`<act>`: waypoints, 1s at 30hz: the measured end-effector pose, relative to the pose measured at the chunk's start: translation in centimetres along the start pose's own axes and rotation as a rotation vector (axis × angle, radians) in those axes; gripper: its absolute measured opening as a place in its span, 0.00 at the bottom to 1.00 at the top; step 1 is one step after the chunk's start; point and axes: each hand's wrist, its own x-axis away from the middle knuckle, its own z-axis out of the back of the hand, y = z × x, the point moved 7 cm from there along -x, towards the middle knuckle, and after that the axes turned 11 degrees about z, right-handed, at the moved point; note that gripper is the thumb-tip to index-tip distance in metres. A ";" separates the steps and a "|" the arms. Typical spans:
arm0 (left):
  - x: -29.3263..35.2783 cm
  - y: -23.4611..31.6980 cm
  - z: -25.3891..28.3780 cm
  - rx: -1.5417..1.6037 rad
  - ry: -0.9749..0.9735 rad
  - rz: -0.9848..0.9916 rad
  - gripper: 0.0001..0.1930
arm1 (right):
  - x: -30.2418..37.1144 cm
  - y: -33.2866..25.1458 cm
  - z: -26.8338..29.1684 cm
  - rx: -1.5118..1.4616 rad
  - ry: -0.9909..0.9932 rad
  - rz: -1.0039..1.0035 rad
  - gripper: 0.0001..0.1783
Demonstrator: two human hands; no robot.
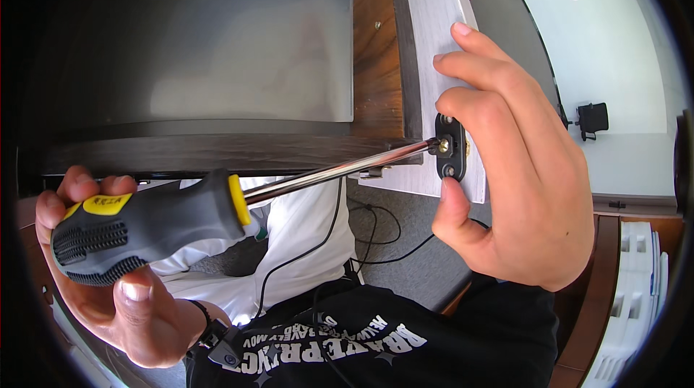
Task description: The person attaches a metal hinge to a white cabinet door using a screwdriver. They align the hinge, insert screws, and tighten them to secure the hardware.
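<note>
My left hand [148, 319] is wrapped round the grey and yellow handle of a large screwdriver [177, 218]. Its long metal shaft runs up to the right, and the tip meets a brass-coloured screw at the middle of a small black oval fitting [450, 160]. The fitting sits against a pale wood-grain panel [430, 19], with a screw near each end. My right hand [531, 171] pinches it there, thumb at its lower end and index finger at its upper end. The other right fingers reach along the panel, and its palm is hidden.
A dark, shiny board [253, 48] fills the upper left, beside brown wood [377, 63] of the furniture. Thin black cables [376, 233] trail over the grey floor below. A small camera [224, 345] is strapped to my left wrist. White slotted plastic [632, 287] stands at the right.
</note>
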 end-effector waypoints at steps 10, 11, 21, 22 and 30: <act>0.7 1.1 -0.2 0.047 -0.081 0.027 0.42 | 1.0 0.1 -0.5 0.060 0.242 0.151 0.23; 0.8 0.9 0.2 0.033 -0.020 0.080 0.41 | 0.9 0.2 -0.6 0.035 0.223 0.128 0.23; 2.8 1.1 0.1 0.003 0.173 0.137 0.42 | 0.1 -0.2 0.5 -0.006 0.129 0.044 0.23; 2.9 0.9 -0.1 0.006 0.167 0.145 0.42 | 0.0 -0.3 0.3 -0.003 0.204 0.083 0.22; 3.1 0.7 -0.4 0.082 0.210 0.103 0.41 | 1.5 0.3 -0.5 -0.007 0.278 0.050 0.21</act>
